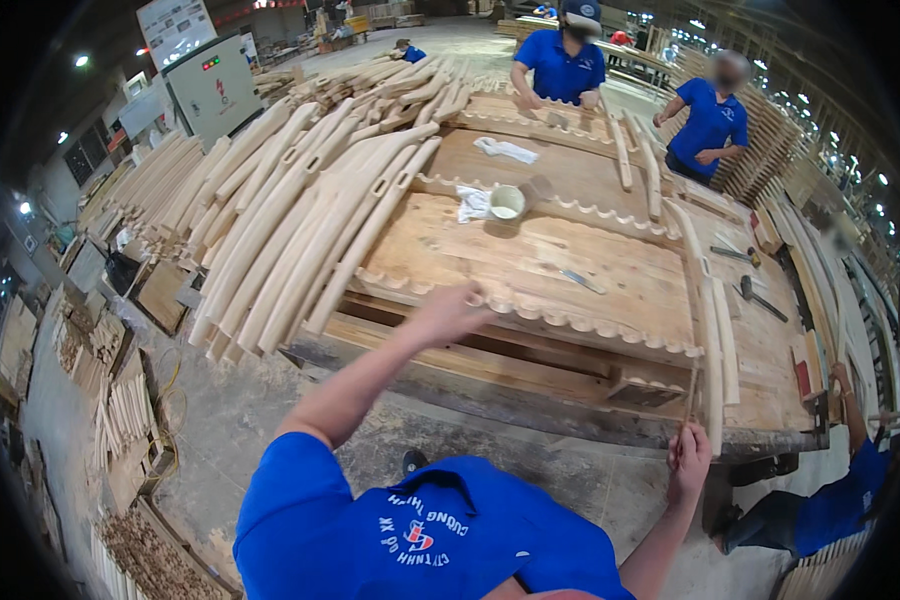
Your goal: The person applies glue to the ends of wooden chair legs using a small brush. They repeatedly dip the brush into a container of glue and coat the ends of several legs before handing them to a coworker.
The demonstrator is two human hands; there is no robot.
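My left hand (448,314) is at the near edge of the work table, its fingers curled in against a scalloped wooden rail (590,325). Whatever lies between those fingers is too small to make out. Lower right, my right hand (690,455) is closed around a thin light-brown stick (692,392) that points up toward the table. Just beside it lie long pale wooden bars (712,370). A flat blade-like tool (582,281) rests on the plywood board (450,240). Farther back stands a pale tub (507,203) next to a white cloth (473,204).
Curved wooden pieces (280,220) are heaped on the left. Two hammers, one of them a dark mallet (760,298), lie at the right. Across the table stand a person in blue (562,65) and another person (710,120). A third person (840,500) is low at the right.
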